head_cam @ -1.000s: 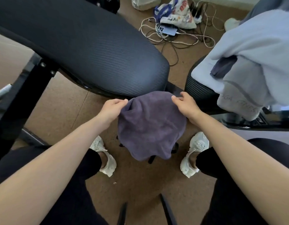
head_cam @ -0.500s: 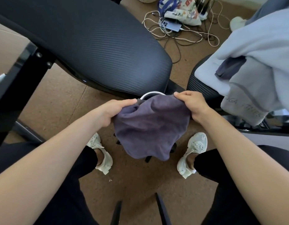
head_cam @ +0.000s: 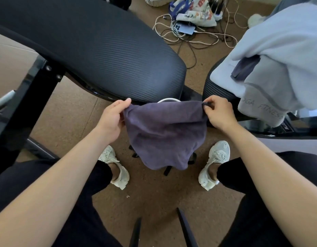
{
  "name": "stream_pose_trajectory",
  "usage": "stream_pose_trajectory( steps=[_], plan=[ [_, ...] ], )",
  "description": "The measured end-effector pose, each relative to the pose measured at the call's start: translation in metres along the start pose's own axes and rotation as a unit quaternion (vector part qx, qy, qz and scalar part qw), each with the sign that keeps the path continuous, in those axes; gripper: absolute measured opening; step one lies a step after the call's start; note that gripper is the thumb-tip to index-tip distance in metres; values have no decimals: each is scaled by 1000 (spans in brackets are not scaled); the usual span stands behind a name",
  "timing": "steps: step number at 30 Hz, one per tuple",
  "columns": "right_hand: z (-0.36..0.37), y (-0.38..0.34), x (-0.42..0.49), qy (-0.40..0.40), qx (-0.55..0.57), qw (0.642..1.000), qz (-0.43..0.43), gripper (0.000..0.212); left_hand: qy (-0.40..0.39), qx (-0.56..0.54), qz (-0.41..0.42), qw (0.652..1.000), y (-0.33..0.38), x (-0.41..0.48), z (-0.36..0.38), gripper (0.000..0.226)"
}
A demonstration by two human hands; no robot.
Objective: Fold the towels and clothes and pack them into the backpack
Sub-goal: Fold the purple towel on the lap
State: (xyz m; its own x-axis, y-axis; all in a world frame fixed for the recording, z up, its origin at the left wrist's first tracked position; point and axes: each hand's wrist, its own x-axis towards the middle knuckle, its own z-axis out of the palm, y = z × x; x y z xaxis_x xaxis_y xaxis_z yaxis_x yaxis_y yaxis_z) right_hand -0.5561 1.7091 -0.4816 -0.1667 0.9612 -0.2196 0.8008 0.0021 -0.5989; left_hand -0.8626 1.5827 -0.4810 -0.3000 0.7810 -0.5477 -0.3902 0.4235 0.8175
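Observation:
A dark purple towel (head_cam: 164, 134) hangs between my knees, above the floor. My left hand (head_cam: 113, 120) pinches its upper left corner and my right hand (head_cam: 218, 113) pinches its upper right corner, so the top edge is stretched straight. Black straps (head_cam: 167, 171) and a white rim (head_cam: 168, 100) show around the towel's edges; what they belong to is hidden behind it. On the right, a pile of pale blue and grey clothes (head_cam: 278, 56), one printed with "YOGA FITNESS", lies on a black padded seat (head_cam: 214, 86).
A large black padded bench (head_cam: 100, 47) fills the upper left, close to the towel's top edge. On the brown floor beyond it lie tangled white cables (head_cam: 189, 34), a phone and a printed bag (head_cam: 193, 11). My white shoes (head_cam: 115, 168) flank the towel.
My hands have moved apart and up to the towel's corners, pulling its bunched top edge out straight. A white rim behind the towel has come into sight.

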Motion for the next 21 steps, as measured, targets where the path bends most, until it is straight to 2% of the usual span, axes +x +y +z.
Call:
stream_pose_trajectory(
  steps=[2,5,12,17,21],
  plan=[
    [3,-1,-1,43,19,999,25,14,76,-69,44,994,-4,-4,0,35],
    [8,-1,-2,67,42,996,49,15,102,-117,69,985,-5,-11,1,33],
    [5,-7,5,123,186,973,64,9,83,-51,85,992,-3,0,-4,13],
    [-2,-13,12,178,197,964,2,7,150,-39,150,977,3,14,-12,8],
    [-1,-17,16,152,194,969,-6,6,157,13,155,975,4,23,-17,17]
  ],
)
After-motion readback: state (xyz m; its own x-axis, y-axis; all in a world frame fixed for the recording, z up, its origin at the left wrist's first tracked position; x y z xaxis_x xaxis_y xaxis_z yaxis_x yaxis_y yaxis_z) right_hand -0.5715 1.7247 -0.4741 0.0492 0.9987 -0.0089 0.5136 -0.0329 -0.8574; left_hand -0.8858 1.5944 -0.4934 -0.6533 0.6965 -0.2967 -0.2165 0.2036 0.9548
